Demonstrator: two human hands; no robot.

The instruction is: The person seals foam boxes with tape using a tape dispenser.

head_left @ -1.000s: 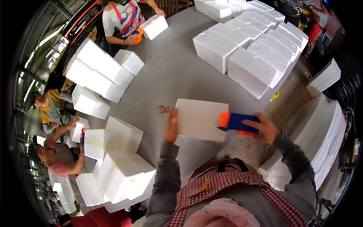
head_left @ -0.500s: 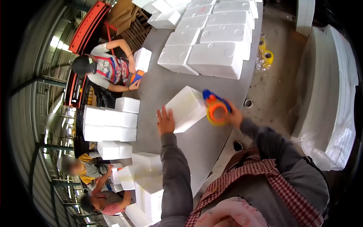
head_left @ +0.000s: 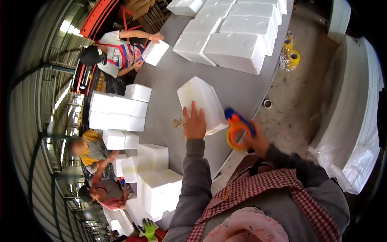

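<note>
My left hand (head_left: 195, 123) lies with fingers spread on the near end of a white foam box (head_left: 203, 101), pressing on its surface. A strip of tape seems to run along the box's left side. In my right hand (head_left: 258, 140) is a tape dispenser (head_left: 234, 119), blue and orange with a yellow-edged roll. Its blue head is close to the box's right corner; I cannot tell whether they touch. A small tan scrap (head_left: 176, 122) lies on the grey table (head_left: 165, 97) left of my left hand.
Stacked foam boxes (head_left: 234, 50) fill the table's far end, with more boxes (head_left: 117, 108) along the left and near left (head_left: 157, 185). Across the table a person (head_left: 121, 50) handles a white box; others work lower left. Yellow tape rolls (head_left: 294, 58) lie on the floor at right.
The box has turned, and my left hand has moved further onto it. My right hand and the dispenser have come nearer my body. The person across now grips their box, their dispenser out of sight.
</note>
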